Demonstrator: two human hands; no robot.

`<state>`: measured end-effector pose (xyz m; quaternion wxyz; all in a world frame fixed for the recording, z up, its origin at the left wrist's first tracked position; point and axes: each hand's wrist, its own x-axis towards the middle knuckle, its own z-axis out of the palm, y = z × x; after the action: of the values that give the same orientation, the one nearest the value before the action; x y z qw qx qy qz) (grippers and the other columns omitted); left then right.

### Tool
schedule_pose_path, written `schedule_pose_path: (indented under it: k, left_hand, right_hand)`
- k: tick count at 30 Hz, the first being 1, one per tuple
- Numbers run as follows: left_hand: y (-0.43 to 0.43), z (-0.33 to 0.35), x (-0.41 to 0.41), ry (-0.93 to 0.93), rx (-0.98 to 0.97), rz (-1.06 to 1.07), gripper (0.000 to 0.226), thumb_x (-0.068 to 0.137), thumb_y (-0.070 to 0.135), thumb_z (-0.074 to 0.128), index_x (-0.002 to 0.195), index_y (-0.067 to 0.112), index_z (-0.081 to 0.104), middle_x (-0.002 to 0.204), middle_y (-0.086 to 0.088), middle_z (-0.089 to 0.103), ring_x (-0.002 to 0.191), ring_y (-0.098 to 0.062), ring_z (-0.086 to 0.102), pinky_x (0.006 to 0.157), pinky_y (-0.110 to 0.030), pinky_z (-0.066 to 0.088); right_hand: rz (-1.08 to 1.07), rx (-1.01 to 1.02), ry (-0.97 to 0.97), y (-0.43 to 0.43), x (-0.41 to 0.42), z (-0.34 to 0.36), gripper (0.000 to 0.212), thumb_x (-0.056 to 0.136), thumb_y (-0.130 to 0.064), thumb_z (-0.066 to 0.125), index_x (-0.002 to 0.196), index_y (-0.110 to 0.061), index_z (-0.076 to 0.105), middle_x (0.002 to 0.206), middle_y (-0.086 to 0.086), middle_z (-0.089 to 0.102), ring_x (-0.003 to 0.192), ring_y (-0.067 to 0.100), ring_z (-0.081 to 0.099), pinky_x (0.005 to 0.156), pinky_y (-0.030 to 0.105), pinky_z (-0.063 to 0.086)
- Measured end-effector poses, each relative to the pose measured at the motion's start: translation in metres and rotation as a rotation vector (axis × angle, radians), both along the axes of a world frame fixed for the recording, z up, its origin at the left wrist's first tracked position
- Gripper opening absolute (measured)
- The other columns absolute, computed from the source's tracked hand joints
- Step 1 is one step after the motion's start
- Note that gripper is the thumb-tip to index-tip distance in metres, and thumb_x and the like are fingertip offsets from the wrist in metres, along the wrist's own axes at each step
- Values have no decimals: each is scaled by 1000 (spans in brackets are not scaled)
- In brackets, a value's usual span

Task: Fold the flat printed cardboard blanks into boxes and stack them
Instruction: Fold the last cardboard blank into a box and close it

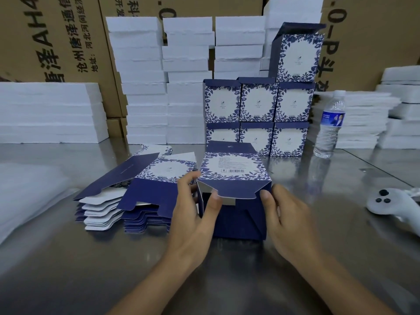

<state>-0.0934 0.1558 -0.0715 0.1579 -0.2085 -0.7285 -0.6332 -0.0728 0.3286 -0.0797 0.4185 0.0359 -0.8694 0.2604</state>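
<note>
a half-formed box (pixel 234 189) in blue floral print is worked on a steel table (pixel 68 258), lying on its side with its open end turned toward the camera. the left hand (pixel 193 214) is curled partly closed round the box's left edge, its thumb pressed against the near blue flap and its fingers wrapped at the side wall. the right hand (pixel 288 219) is held mostly open, its thumb laid on the right corner of the same flap, the remaining fingers spread loosely beside the box; whether they touch the wall cannot be told from this angle. just left of the box, a fanned pile of flat blanks (pixel 127 192) is seen on the table. behind it, finished boxes (pixel 259 114) are stacked in rows of three, with one more set on top at the right. a water bottle (pixel 329 126) is stood to the right of the stack, and a white controller (pixel 391 203) is laid near the table's right edge. stacks of white foam slabs (pixel 145 87) are ranged along the back.
</note>
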Motion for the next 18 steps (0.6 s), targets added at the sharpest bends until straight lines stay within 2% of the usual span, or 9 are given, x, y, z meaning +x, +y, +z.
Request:
schedule_pose_path:
  k: [4, 6, 8, 11, 15, 18]
  left_hand:
    - [2, -5, 1, 7, -75, 15, 44, 71, 77, 43, 110, 64, 26, 111, 30, 52, 104, 5, 54, 83, -17, 45]
    - [3, -7, 0, 16, -101, 17, 46, 69, 77, 42, 110, 65, 24, 116, 25, 51, 107, 4, 53, 85, -24, 46]
    - [3, -9, 0, 23, -118, 13, 47, 69, 77, 43, 110, 66, 23, 118, 23, 52, 108, 2, 54, 85, -26, 47]
    - [2, -10, -2, 26, -131, 17, 47, 69, 79, 42, 110, 67, 22, 118, 23, 52, 107, 3, 54, 84, -25, 47]
    - [-1, -8, -7, 8, -111, 17, 42, 72, 84, 38, 108, 69, 23, 117, 26, 50, 106, 3, 53, 83, -24, 46]
    - [-4, -6, -9, -9, -87, 6, 44, 71, 79, 40, 110, 64, 26, 111, 28, 54, 104, 5, 54, 78, -15, 45]
  right_hand:
    - [-86, 46, 19, 3, 0, 2, 39, 95, -29, 39, 67, -4, 49, 54, 4, 46, 50, 32, 45, 45, 34, 30]
    - [-119, 72, 33, 5, 0, 3, 37, 97, -22, 43, 66, -3, 51, 54, 8, 50, 48, 33, 46, 44, 31, 28]
    - [-137, 78, 38, 6, 0, 3, 31, 90, -20, 46, 64, -4, 49, 52, 8, 50, 45, 32, 44, 46, 28, 24]
    - [-123, 60, 11, 6, -1, 3, 32, 92, -21, 47, 64, -5, 47, 53, 8, 48, 46, 29, 40, 47, 27, 23]
    - [-34, 20, -106, 4, 0, 1, 31, 94, -28, 49, 70, -9, 44, 58, 4, 48, 54, 28, 44, 50, 37, 27]
    - [53, 31, -216, 3, -1, -1, 31, 94, -34, 43, 70, -21, 30, 59, -5, 41, 53, 13, 40, 50, 24, 28]
